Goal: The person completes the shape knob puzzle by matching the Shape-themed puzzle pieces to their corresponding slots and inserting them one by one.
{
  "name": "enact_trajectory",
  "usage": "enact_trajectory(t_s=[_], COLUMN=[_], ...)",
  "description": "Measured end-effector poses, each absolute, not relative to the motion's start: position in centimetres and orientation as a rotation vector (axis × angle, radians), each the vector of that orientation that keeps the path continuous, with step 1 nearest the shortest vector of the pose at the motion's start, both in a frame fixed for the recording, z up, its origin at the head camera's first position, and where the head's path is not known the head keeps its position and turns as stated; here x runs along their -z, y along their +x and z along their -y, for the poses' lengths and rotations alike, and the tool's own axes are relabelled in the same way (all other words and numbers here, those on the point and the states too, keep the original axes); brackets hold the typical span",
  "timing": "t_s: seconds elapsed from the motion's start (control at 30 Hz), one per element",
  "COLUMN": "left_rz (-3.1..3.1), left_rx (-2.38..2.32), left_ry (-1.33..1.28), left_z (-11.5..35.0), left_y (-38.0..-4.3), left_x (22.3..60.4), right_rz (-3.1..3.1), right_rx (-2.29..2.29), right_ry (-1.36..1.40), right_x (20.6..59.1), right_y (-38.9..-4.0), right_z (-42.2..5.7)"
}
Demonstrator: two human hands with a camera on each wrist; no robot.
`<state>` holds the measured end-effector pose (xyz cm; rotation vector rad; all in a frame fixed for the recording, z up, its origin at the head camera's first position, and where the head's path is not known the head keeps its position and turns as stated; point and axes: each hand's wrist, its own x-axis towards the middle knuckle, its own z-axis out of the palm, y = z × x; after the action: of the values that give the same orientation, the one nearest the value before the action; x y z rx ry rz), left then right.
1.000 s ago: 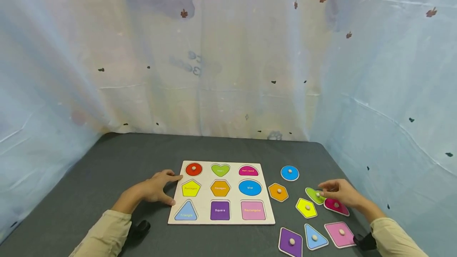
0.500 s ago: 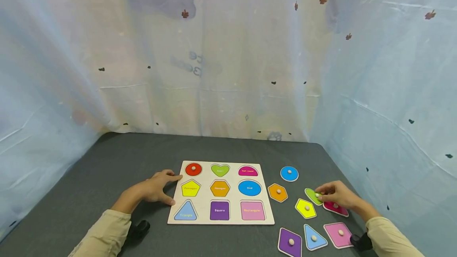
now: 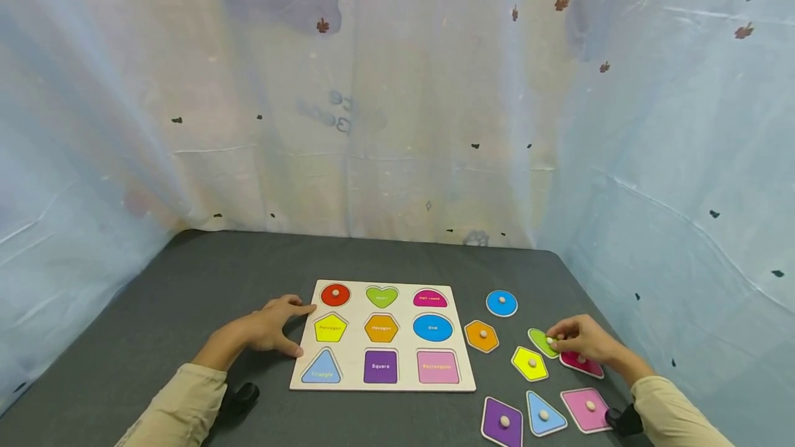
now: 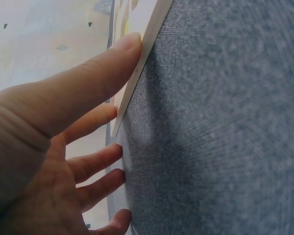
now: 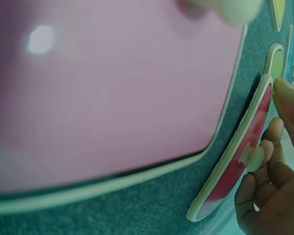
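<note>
A pale wooden shape-puzzle board (image 3: 401, 381) lies on the dark table. My left hand (image 3: 273, 326) rests at its left side, thumb and index finger on the edge, the other fingers spread. In the left wrist view the thumb lies over the rim of the board (image 4: 137, 73). On the right, my right hand (image 3: 586, 338) pinches the knob of a green puzzle piece (image 3: 539, 341), partly hidden by the fingers. Right beneath this hand lies the magenta half-round piece (image 3: 580, 365). In the right wrist view, its knob stands close to the curled fingers of my right hand (image 5: 279, 191).
Blue oval (image 3: 502, 303), orange hexagon (image 3: 477, 341), yellow pentagon (image 3: 524, 368), purple square (image 3: 497, 433), blue triangle (image 3: 538, 425) and pink rectangle (image 3: 580, 419) pieces lie right of the board. A red round piece (image 3: 335, 300) sits in its slot. Curtains (image 3: 397, 157) hang behind.
My right hand's fingers have moved in and come together at the green piece's knob. The left hand stays at the board's edge.
</note>
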<state>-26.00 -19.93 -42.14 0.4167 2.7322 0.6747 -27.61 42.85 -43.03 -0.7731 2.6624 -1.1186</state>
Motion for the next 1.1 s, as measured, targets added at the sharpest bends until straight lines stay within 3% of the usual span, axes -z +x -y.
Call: enact_trajectory(t_s=[1.1], left_rz=[-2.735], left_rx=[-0.691], left_ry=[0.440], left_z=[19.9], left_y=[-26.0], left_x=[42.3], right_rz=[-2.736], right_rx=[1.055], right_ry=[-0.651], right_x=[41.1], right_y=[-28.0], right_z=[-42.3])
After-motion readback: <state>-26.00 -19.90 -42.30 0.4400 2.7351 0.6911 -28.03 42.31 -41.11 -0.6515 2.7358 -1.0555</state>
